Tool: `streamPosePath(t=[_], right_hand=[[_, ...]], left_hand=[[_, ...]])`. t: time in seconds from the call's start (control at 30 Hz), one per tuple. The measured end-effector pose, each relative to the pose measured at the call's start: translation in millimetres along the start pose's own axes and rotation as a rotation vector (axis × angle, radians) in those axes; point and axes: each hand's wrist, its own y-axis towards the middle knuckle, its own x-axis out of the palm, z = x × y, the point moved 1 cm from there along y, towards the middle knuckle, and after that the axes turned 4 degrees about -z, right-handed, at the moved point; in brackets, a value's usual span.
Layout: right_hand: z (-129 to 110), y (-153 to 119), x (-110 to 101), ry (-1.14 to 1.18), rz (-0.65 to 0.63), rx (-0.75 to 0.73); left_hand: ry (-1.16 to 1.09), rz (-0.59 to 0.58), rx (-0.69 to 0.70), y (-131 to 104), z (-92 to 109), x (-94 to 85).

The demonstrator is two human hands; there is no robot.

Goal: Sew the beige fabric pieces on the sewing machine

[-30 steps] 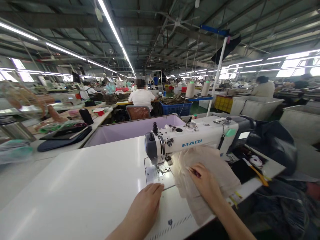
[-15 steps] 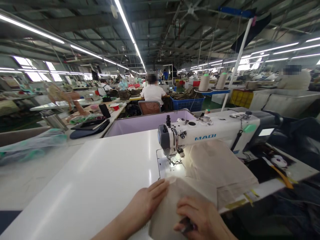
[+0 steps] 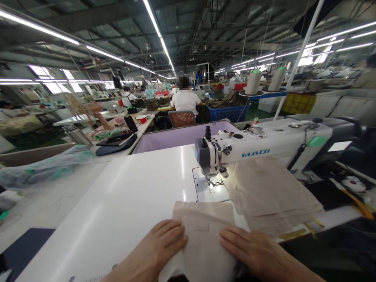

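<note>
– How does the tabletop [image 3: 132,192] look?
– Smooth and glossy, with bright streaks of reflected light.
– And the beige fabric panel [image 3: 202,243]?
– Matt cloth, lightly creased, like the fabric stack [image 3: 273,192].
– The sewing machine [image 3: 282,141]?
– A smooth, faintly glossy white coat; its needle plate [image 3: 205,187] is shiny metal.
– That flask [image 3: 78,135]?
– Metal with a dull sheen. The bag [image 3: 44,170] is thin, see-through plastic.

Overhead, dark ceiling [image 3: 96,27] crossed by steel beams [image 3: 202,43]; long white strip lights [image 3: 38,28] running back in rows; bright windows [image 3: 44,74] at left, more at right; green floor [image 3: 255,114] showing in patches; brown perforated-back chair [image 3: 182,118] at mid-distance, lilac-walled bin [image 3: 182,138] nearer; pale side table [image 3: 76,188] at left; white slanting pole [image 3: 299,58] at right
</note>
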Motion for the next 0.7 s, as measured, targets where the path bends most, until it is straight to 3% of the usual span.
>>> streamPosePath(t=[0.1,0.2,0.3,0.4,0.53,0.7], right_hand=[[-0.6,1.2,0.1,0.211,0.037,0.085],[-0.3,10.6,5.9,0.629,0.196,0.402],[2.8,24.2,19.4,1.045,0.439,0.841],[4.8,34.2,30.0,1.129,0.596,1.041],[4.8,31.9,34.4,0.901,0.667,1.082],[10.2,21.2,37.8,0.697,0.372,0.906]], left_hand=[[-0.285,0.145,-0.312,5.9,-5.4,4.1],[-0.557,0.217,-0.608,18.6,-11.0,10.7],[-0.56,0.288,-0.693,34.2,-14.6,16.2],[-0.45,0.368,-0.698,45.1,-15.1,20.1],[-0.289,0.428,-0.682,49.9,-10.2,25.9],[-0.219,0.48,-0.761,44.0,-6.2,41.6]])
